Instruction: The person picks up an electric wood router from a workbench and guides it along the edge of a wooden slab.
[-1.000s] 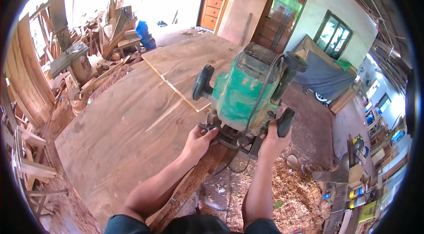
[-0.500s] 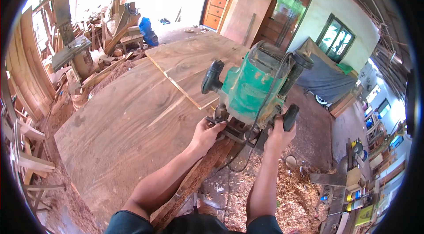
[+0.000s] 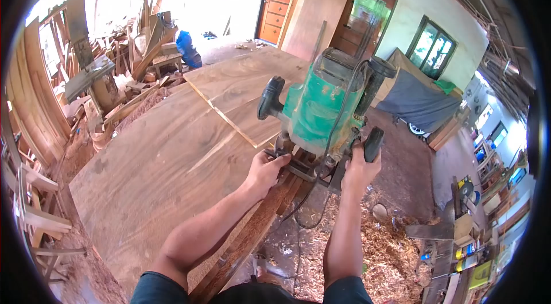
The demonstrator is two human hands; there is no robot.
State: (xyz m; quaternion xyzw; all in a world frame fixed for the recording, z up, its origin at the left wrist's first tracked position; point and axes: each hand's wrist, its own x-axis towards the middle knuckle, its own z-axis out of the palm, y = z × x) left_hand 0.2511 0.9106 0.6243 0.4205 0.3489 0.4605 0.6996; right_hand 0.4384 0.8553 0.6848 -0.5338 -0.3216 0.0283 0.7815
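Note:
A large green router [image 3: 318, 109] with black side handles stands at the near right edge of a wide wooden panel [image 3: 155, 172]. My left hand [image 3: 267, 173] is closed on the left side of its metal base, thumb on top. On the right side of the base, my right hand [image 3: 361, 169] is closed beside the black right handle. A narrow wooden board [image 3: 247, 244] runs from under the router toward my body. The black cord hangs over the router's front and loops below it. The cutter is hidden.
A thin light strip [image 3: 221, 114] lies on the panel. Wood shavings [image 3: 379, 246] cover the floor at the right. Scrap wood [image 3: 135, 57] is piled at the back left. A cloth-covered object [image 3: 419, 94] stands at the right rear, and tools and cans line the far right.
The router and both hands have shifted slightly along the panel's edge, away from my body. More of the narrow board shows behind the router. Both hands keep their hold; the view has also moved.

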